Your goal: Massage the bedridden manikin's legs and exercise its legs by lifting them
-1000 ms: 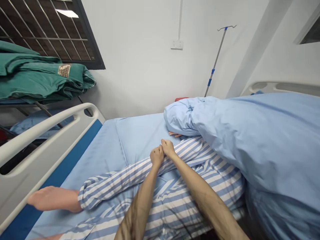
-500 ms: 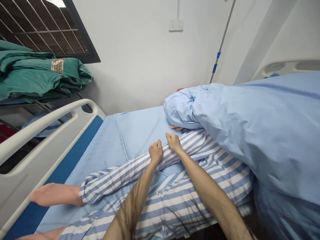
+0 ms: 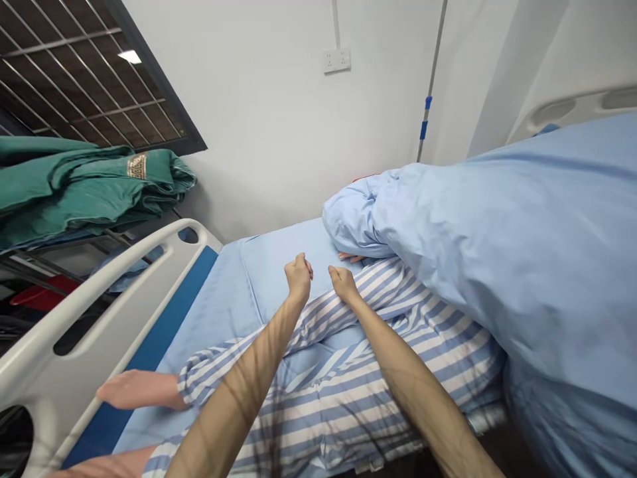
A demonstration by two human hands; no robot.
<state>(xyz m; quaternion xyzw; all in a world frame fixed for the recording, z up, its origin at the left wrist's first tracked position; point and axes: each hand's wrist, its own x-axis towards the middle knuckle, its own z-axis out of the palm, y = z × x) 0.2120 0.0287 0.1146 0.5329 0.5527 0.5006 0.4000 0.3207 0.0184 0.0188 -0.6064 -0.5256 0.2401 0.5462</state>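
The left hand [image 3: 298,277] is a closed fist, its fingers together and its knuckles pointing away from the wearer. It clamps nothing and sits on the light blue bedsheet [image 3: 279,255], just beside the upper edge of a blue-and-white striped trouser leg [image 3: 318,325]. The right hand [image 3: 343,282] lies a little to its right, fingers bunched and curled, their tips touching the stripes. Whether they pinch the cloth is hidden.

The trouser leg's long axis runs diagonally, from a bare foot [image 3: 137,390] at lower left, up and right, to a bulky blue quilt [image 3: 497,265] that covers the bed's right side. The foot's toes point left, near a white bed rail [image 3: 114,279] with a blue panel. Small pink digits [image 3: 351,257] show under the quilt's edge, too little of them to say whether fingers or toes. More striped cloth [image 3: 378,411] lies below the hands.

Beyond the rail, folded green cloth [image 3: 84,186] sits on a metal rack, with a tan woven patch [image 3: 137,166] whose pattern cannot be read. Behind are a barred window [image 3: 89,79], a white wall socket [image 3: 337,60] and a drip pole [image 3: 430,86] with blue bands.
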